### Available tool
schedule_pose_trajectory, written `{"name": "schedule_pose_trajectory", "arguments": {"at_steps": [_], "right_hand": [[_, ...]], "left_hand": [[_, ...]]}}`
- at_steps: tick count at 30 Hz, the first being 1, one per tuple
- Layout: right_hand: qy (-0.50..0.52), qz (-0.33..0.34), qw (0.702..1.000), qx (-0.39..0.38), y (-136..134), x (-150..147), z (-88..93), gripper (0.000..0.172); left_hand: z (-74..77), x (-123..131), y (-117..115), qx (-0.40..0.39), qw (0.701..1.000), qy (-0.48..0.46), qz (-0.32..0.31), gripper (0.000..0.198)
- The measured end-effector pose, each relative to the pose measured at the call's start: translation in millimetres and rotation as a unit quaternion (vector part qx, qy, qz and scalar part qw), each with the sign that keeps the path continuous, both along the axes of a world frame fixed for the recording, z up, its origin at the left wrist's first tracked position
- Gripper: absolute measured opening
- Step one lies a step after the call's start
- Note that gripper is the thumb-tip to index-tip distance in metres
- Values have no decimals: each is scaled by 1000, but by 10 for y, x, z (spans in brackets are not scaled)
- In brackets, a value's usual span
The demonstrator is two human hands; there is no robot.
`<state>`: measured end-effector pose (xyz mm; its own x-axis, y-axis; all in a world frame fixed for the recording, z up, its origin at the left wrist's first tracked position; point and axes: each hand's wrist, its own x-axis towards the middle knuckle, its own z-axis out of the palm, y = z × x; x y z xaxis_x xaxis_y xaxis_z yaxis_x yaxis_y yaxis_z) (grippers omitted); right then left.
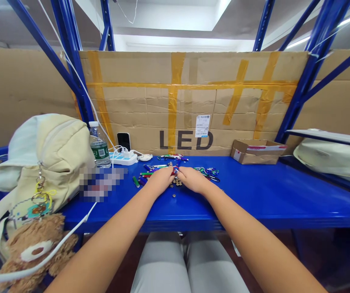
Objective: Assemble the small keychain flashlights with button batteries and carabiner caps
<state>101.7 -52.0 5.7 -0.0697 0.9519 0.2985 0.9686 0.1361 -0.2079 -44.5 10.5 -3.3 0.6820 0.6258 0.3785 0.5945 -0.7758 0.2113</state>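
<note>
My left hand [162, 179] and my right hand [192, 179] meet over the blue table [254, 195]. The fingers of both are closed together around something small with red and blue on it, mostly covered, so its kind cannot be made out. Just beneath the fingertips lie several small brassy round pieces [178, 182], with a single one [174, 195] nearer to me. Right of the hands is a pile of shiny coloured carabiner-like clips [208, 173]. Short metallic tubes in green, red and blue surround my left hand, among them a green tube [136, 181].
At the left stand a cream backpack [62, 150] with a teddy bear [37, 248], a water bottle [99, 146] and a white power strip [124, 158]. A phone [123, 141] leans on the cardboard wall [144, 110]. An open cardboard box [259, 152] sits back right. A white cable [71, 234] crosses front left.
</note>
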Motion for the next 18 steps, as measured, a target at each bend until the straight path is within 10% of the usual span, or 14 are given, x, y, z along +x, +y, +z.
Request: {"name": "schedule_pose_trajectory", "arguments": {"at_steps": [11, 18], "right_hand": [[-109, -58, 992, 5, -70, -118, 50, 32], [52, -10, 998, 39, 20, 39, 29, 31]], "left_hand": [[3, 59, -5, -32, 995, -17, 97, 18], [94, 0, 147, -98, 984, -149, 12, 18]]}}
